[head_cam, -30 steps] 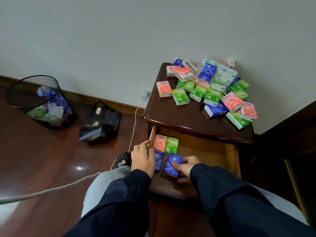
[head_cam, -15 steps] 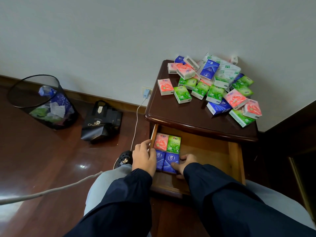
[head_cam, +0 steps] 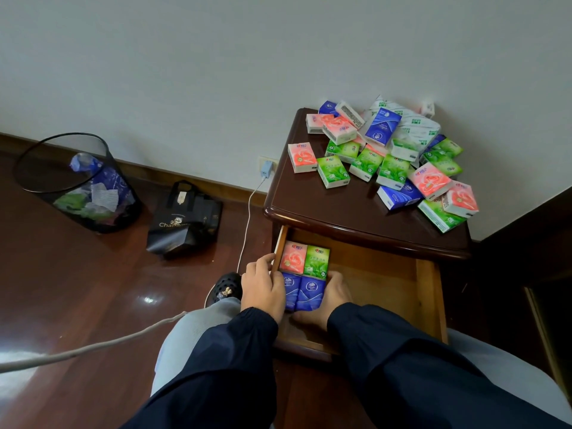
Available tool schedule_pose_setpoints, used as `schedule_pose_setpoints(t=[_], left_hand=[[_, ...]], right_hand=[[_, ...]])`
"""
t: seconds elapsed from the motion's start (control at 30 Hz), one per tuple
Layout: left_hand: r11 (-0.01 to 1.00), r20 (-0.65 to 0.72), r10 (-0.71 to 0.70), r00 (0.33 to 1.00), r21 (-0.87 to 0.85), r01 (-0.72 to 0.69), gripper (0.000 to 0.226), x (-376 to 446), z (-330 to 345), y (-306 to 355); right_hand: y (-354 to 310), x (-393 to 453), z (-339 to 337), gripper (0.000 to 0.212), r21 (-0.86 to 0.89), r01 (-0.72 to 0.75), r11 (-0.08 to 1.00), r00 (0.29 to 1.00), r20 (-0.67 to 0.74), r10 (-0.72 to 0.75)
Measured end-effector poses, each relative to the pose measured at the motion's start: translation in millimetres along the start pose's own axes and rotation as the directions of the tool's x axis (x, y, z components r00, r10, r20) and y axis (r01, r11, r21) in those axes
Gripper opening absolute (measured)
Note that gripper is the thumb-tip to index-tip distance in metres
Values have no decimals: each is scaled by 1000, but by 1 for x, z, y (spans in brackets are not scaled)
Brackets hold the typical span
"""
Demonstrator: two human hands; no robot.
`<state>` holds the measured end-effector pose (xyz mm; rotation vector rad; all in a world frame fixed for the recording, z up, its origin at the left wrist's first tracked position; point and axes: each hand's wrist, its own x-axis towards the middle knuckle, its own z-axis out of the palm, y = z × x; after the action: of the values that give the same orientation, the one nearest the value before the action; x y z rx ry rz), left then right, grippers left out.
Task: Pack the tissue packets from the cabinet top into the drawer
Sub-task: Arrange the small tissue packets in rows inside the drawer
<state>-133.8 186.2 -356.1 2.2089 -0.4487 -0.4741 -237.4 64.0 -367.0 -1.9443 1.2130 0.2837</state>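
The dark polished wooden bedside cabinet (head_cam: 356, 209) stands against the pale wall, and its open light-wood drawer (head_cam: 383, 283) is pulled out toward the person. On the cabinet top, toward the back right corner, lies a loose heap of pink, green, blue and white tissue packets (head_cam: 390, 156), some flat, some tilted on one another. This heap is up and to the right of both hands and well apart from them, so by my reckoning the right hand is the nearer one for the next reach. In the drawer's front left corner four packets sit flat in a tight block: a pink rose-printed packet (head_cam: 293, 257) and a green leaf-printed packet (head_cam: 316, 262) behind, and two blue packets (head_cam: 305, 291) in front, all with their long axes running front to back. The rest of the drawer floor to the right is bare wood, so the packing looks barely begun. The left hand (head_cam: 263, 286) rests over the drawer's left wall, its fingers curled on the rim beside the pink packet and its inner side against the left blue packet. The right hand (head_cam: 332, 297) lies against the right flank of the blue pair, thumb at their front end and fingers close together and fairly straight, pressing rather than pinching; the fingertips are partly hidden, so I cannot tell more.
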Motion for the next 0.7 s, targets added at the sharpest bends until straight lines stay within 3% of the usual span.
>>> schedule_pose_setpoints(t=[0.5, 0.7], left_hand=[[998, 74, -60, 995, 26, 58, 46, 0, 4, 4], [991, 40, -108, 993, 80, 104, 43, 4, 6, 13]], right_hand=[[-3, 26, 10, 115, -18, 65, 998, 973, -220, -67], [-8, 50, 5, 110, -41, 44, 998, 958, -281, -54]])
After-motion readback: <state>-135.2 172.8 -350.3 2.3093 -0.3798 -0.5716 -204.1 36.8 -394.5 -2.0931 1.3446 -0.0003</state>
